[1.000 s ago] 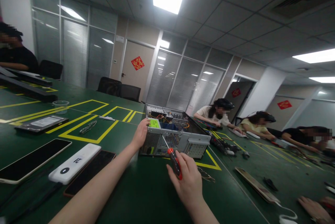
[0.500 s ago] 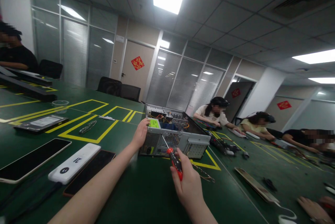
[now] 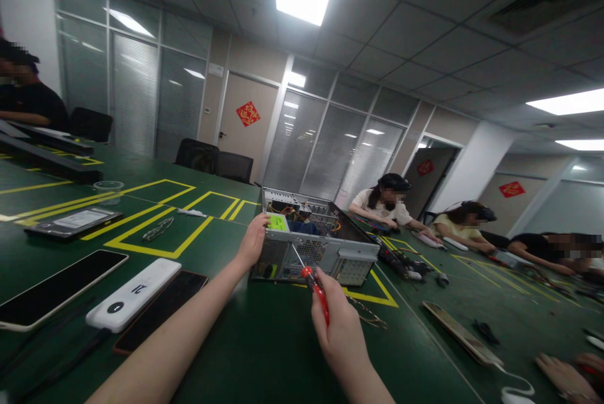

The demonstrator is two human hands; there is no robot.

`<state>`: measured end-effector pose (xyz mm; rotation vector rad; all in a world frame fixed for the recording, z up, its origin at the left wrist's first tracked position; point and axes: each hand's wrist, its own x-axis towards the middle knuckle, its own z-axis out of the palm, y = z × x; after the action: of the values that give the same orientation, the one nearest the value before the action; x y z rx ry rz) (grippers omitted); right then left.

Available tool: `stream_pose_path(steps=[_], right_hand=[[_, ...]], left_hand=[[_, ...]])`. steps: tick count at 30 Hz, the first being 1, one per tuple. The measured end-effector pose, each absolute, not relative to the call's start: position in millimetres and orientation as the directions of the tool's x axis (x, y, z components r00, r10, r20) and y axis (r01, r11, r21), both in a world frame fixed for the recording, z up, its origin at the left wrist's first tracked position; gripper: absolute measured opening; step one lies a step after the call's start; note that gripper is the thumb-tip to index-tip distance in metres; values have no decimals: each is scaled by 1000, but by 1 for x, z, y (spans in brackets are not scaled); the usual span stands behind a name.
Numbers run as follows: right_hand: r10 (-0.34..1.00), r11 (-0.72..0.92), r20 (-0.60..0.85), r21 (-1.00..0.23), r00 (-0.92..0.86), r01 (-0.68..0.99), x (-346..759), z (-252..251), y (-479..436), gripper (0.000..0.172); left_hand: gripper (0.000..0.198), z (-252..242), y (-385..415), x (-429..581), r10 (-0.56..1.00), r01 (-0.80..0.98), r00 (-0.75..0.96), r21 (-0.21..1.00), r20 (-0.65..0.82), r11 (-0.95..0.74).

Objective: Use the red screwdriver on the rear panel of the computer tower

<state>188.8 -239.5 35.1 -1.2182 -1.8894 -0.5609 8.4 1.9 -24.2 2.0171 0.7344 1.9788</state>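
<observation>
An open metal computer case [image 3: 346, 259] lies on the green table, with coloured wires and a part with a bright green label [image 3: 278, 222] inside. My left hand [image 3: 255, 240] rests against the case's left corner beside that label; its fingers are close together, and whether they grip the edge is hard to tell. In my right hand [image 3: 337, 316] is a red and black screwdriver [image 3: 321, 297], its handle wrapped by the fingers. The screwdriver's shaft points up and left, its tip at the perforated panel facing me.
To the left lie a hard drive [image 3: 75, 221], a phone [image 3: 61, 287], a white power bank [image 3: 134, 294] and a dark phone [image 3: 163, 309]. Glasses [image 3: 368, 314] lie by the case. A phone with a cable [image 3: 462, 331] is at right. Several people sit around the table.
The fingers of my right hand have shifted round the screwdriver handle, which looks turned. My left hand and the case have stayed in place.
</observation>
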Motion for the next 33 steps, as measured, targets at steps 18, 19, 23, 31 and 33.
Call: stream_pose_path(steps=[18,19,23,31,33], right_hand=[[360,582,861,94,-360,808,182,43,-253,26],[349,603,862,95,-369,792,180,41,-252,28],[380,657,837,56,-395,752,175,30,-240,32],[433,662,799,34,-418,749,176,21,-229,31],[430,660,798,40,-421,750,176,21,-228,30]], left_hand=[[45,-24,1,8,512,169,-37,510,858,-843],[46,-24,1,8,511,170,-35,509,859,-844],[46,-23,0,8,505,174,-31,502,862,-847],[48,-22,-1,8,501,191,-24,495,865,-847],[49,-22,-2,7,505,192,-23,499,863,-845]])
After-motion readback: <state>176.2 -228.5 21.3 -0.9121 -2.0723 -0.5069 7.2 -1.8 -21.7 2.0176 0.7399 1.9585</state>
